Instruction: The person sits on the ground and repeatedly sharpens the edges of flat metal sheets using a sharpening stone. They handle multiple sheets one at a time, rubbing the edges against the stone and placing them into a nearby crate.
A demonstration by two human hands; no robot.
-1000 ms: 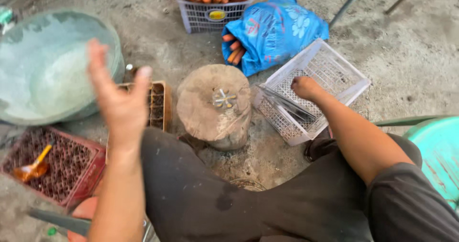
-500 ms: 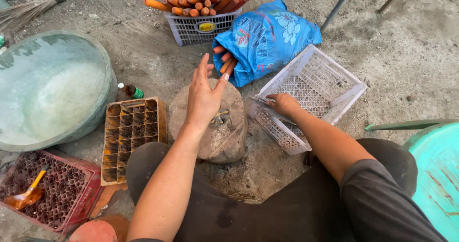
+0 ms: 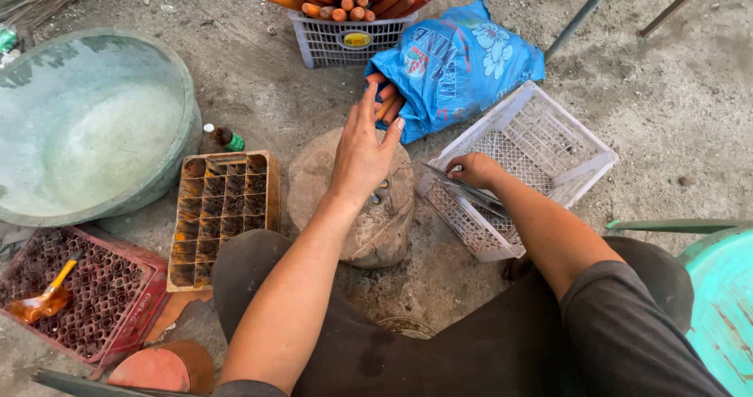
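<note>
Centre of the frame, the left hand [image 3: 362, 152] stretches forward over the wooden stump [image 3: 353, 209], fingers spread and empty, tips pointing at the orange tubes [image 3: 386, 99] poking out of the blue bag [image 3: 459, 63] just above. It is near them, not quite touching as far as I can tell. To the right of centre, the right hand [image 3: 473, 171] sits on the near rim of the white plastic basket [image 3: 522, 169], closed around a dark knife [image 3: 463, 190] whose blade lies across the basket's edge.

More orange tubes stand piled in a grey basket [image 3: 337, 40] at the top. Left of the stump lies a brown compartment tray [image 3: 222, 213], a small bottle [image 3: 227, 138] above it, a big round basin [image 3: 94, 122] in the upper left, and a red crate [image 3: 78, 299] with a yellow scoop [image 3: 43, 299] at lower left.

The risk here: the blade sits close to the reaching forearm's line, so a careless pull back could brush it. The bag's mouth is loose too; tugging one tube could spill the others onto the dusty ground. And the basket, pressed at one rim, could tip.
</note>
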